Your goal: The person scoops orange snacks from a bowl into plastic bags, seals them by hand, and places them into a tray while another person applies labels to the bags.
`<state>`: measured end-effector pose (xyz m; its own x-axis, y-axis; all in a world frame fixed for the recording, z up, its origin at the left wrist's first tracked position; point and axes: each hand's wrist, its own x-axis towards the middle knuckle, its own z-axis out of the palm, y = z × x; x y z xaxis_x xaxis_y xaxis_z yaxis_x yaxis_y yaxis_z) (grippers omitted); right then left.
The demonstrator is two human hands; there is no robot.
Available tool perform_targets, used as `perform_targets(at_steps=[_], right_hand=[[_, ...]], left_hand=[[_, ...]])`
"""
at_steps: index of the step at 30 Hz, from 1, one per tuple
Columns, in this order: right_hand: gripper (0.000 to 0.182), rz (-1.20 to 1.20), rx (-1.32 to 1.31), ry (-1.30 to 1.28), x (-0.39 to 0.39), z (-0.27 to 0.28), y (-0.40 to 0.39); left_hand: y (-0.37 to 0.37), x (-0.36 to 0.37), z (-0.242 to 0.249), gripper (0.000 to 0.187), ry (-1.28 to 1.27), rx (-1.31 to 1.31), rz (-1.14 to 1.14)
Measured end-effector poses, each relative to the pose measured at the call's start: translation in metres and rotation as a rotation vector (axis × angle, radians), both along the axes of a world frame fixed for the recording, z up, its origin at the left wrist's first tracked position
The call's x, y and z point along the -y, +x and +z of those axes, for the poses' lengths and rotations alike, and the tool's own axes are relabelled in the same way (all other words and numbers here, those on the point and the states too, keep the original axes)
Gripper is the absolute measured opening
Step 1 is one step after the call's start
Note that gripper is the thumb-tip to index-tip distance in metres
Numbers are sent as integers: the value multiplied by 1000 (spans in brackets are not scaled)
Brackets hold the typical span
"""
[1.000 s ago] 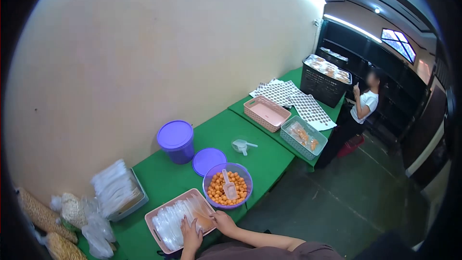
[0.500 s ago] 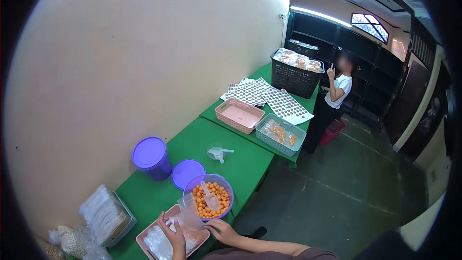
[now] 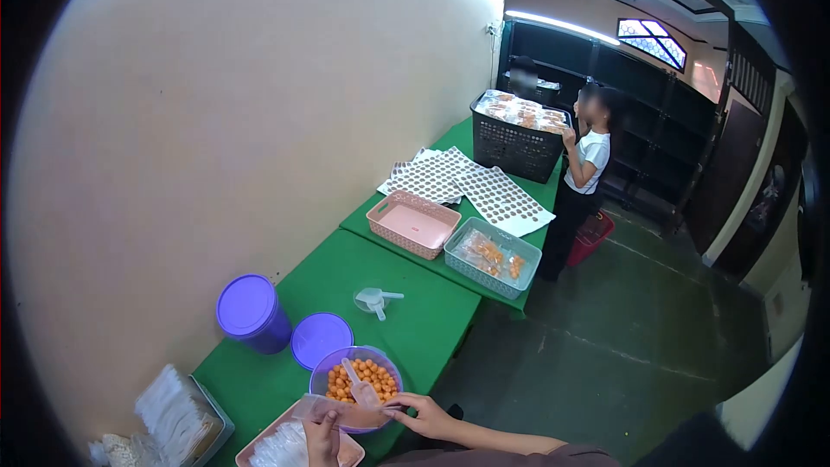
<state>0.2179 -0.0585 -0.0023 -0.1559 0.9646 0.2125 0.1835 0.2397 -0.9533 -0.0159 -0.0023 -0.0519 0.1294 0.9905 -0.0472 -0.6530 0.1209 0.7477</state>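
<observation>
Between my two hands a clear plastic bag (image 3: pixel 356 416) is stretched flat. My left hand (image 3: pixel 323 441) pinches one end of it, and the fingers of my right hand (image 3: pixel 422 415) are closed on the other end. Just beyond the bag stands a purple-rimmed tub (image 3: pixel 399 372) of round orange snack balls (image 3: pixel 373 372), with a clear scoop (image 3: pixel 361 389) lying on them. Below my left hand is a pink basket (image 3: pixel 252 450) with a stack of clear plastic bags (image 3: pixel 281 447).
A purple lidded bucket (image 3: pixel 252 316) and purple lid (image 3: pixel 322 341) stand near the wall. Scoops (image 3: pixel 377 301), a pink basket (image 3: pixel 415 223), a green basket (image 3: pixel 493 281) of filled packets and sticker sheets (image 3: pixel 506 199) lie farther along. A person (image 3: pixel 588 160) stands by a black crate (image 3: pixel 516 147).
The bag has gone from hanging upright to lying level between my hands, above the basket's edge. The other person's hand has come down to the black crate; another head shows behind it.
</observation>
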Motion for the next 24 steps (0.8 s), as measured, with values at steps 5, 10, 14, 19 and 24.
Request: perform_targets(at_steps=[5,10,14,19,24], right_hand=[[31,-120,-32,47,-17,18,21],[30,-151,-84,22,-15,22,28],[47,-14,-440,-190,-7,30,17],[54,-28,-324,-155,-4,24,9],[50,-19,-251,-160,3,5,9]], left_hand=[[14,-10,12,47,79,-251,200],[39,-15,23,31,238,-749,194],[67,-3,54,25,570,-1047,108],[77,2,44,31,788,-1080,47],[68,1,45,31,713,-1263,11]])
